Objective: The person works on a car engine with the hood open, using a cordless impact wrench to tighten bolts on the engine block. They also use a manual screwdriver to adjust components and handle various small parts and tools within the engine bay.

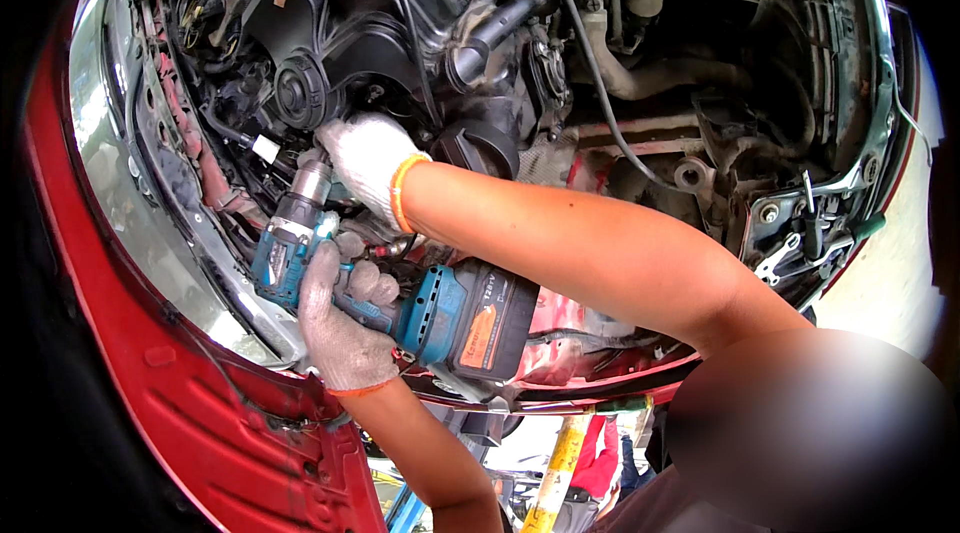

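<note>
My gloved left hand (342, 318) is wrapped around the handle of a teal and black cordless drill (432, 311). The drill lies sideways, its battery (490, 325) toward the right and its metal chuck (312, 183) pointing up into the engine bay. At the front of the chuck, my right hand (370, 165), in a white glove with an orange cuff, has its fingers closed. What those fingers hold is hidden, and so is the tool tip. Just beyond them sits a round black pulley-like part (298, 93); a small white connector (266, 148) is beside the chuck.
A black engine cover (375, 38) fills the far middle, with hoses and a metal pipe (625, 73) to its right. Red bodywork (180, 383) and a headlight (130, 168) border the left. A yellow pole (556, 473) stands below; a blurred patch hides the lower right.
</note>
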### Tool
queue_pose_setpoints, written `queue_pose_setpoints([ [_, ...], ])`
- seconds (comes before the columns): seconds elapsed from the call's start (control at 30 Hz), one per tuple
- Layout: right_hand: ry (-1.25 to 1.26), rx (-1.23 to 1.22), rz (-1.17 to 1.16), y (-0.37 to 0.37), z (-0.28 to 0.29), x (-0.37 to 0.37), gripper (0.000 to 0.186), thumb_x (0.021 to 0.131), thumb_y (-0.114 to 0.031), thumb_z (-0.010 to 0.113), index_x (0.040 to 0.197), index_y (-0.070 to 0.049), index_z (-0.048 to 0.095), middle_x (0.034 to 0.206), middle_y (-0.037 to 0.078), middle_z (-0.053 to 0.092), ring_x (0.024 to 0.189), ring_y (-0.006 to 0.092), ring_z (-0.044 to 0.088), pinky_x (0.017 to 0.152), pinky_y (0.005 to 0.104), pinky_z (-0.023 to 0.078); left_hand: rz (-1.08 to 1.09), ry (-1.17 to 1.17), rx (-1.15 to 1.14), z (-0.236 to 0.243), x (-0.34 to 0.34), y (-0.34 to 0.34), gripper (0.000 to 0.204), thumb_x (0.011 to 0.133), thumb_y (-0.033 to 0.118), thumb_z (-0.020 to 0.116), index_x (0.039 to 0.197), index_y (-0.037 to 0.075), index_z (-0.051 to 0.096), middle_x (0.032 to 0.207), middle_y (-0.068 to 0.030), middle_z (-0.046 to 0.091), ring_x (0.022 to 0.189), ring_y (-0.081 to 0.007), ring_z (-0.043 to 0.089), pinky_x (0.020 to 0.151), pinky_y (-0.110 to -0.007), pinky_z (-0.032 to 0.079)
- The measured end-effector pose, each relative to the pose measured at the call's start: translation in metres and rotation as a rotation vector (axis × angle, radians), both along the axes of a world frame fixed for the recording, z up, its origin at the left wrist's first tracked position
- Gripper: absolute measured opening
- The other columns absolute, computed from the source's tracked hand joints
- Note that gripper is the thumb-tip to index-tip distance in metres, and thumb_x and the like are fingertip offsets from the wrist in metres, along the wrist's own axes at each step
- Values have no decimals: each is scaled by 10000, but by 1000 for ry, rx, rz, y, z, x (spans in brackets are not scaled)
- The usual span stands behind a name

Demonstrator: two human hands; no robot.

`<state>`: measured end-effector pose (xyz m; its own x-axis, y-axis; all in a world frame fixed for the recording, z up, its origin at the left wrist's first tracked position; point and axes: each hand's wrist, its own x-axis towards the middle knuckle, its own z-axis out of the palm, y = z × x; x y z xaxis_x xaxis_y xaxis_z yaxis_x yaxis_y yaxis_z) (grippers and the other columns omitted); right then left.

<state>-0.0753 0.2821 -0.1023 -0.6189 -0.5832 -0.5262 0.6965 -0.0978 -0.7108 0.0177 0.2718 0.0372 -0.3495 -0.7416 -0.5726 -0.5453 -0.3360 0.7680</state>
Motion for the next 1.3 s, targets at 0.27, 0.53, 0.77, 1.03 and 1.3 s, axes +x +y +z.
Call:
queue_pose_setpoints([
  [0.27, -298, -380, 73, 19, 19, 2, 602, 978, -538, 525, 899, 25, 725, 737, 155, 661, 664, 248, 637, 628, 417, 506, 63, 63, 0, -6, 0, 5, 234, 982, 166, 668, 1168, 43, 597, 878, -18, 636, 582, -65, 432, 509, -244, 380],
  [0.53, -261, -400, 127, 28, 26, -9, 639, 939, -541, 578, 869, 81, 705, 701, 113, 650, 595, 218, 568, 601, 399, 484, 32, -40, -137, -6, -8, 17, 175, 978, 195, 696, 1059, 56, 624, 802, 2, 606, 570, -78, 466, 499, -251, 378],
  [0.77, -222, -371, 205, 33, 28, -12, 642, 927, -534, 565, 898, 92, 704, 781, 165, 671, 677, 232, 610, 637, 390, 496, 76, -10, -98, -5, -12, 22, 254, 971, 229, 723, 1088, 38, 602, 826, -18, 636, 561, -83, 455, 482, -251, 387],
  [1.03, -145, -341, 180, 24, 22, -8, 618, 922, -540, 569, 879, 58, 719, 703, 158, 651, 588, 244, 605, 585, 414, 513, 33, 76, 45, -4, 3, 1, 336, 986, 274, 710, 1197, 37, 602, 828, 10, 617, 583, -71, 449, 489, -243, 389],
  [1.3, -307, -372, 110, 22, 25, -7, 643, 916, -563, 582, 850, 64, 708, 722, 151, 645, 609, 232, 587, 576, 407, 485, 47, -80, -125, -8, -3, 16, 319, 977, 287, 725, 1138, 30, 626, 817, 0, 617, 582, -81, 455, 498, -248, 378],
])
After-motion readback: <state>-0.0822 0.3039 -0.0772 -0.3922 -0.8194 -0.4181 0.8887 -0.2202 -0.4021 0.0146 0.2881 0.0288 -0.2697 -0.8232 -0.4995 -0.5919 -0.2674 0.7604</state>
